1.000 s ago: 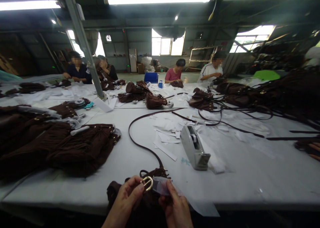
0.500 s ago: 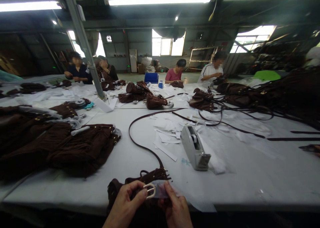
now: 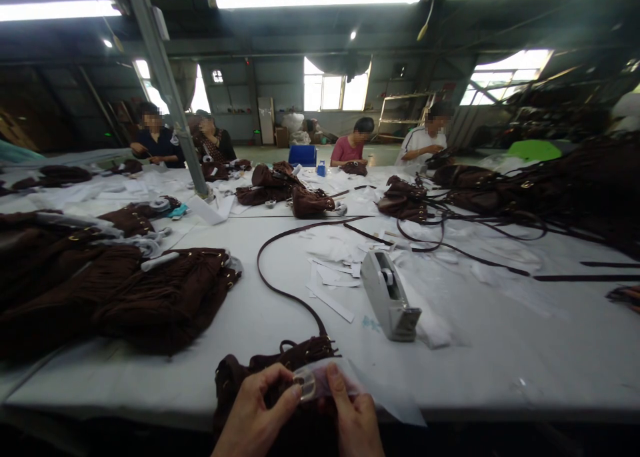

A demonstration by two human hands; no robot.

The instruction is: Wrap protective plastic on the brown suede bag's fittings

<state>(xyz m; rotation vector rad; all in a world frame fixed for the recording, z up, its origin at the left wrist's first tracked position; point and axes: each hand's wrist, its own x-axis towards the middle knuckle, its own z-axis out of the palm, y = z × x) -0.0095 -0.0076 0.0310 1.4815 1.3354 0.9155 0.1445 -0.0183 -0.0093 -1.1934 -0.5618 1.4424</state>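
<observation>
A metal buckle is pinched at its left side between the thumb and forefinger of my left hand. Thin translucent sheet material lies over the buckle, and my right hand grips it just right of the buckle. Its loose end trails to the lower right, past my right hand. Below and behind both hands is a dark brown bag at the table's front edge. From the bag a long brown strap curves away over the table.
A grey tape dispenser stands right of centre, beside white paper strips. Brown bags are piled at left, more at right. A slanted metal pole rises at left. Several people sit across the white table.
The translucent sheet now covers the buckle, which was bare before. My right hand's thumb has shifted slightly, and the sheet's trailing end has moved a little left.
</observation>
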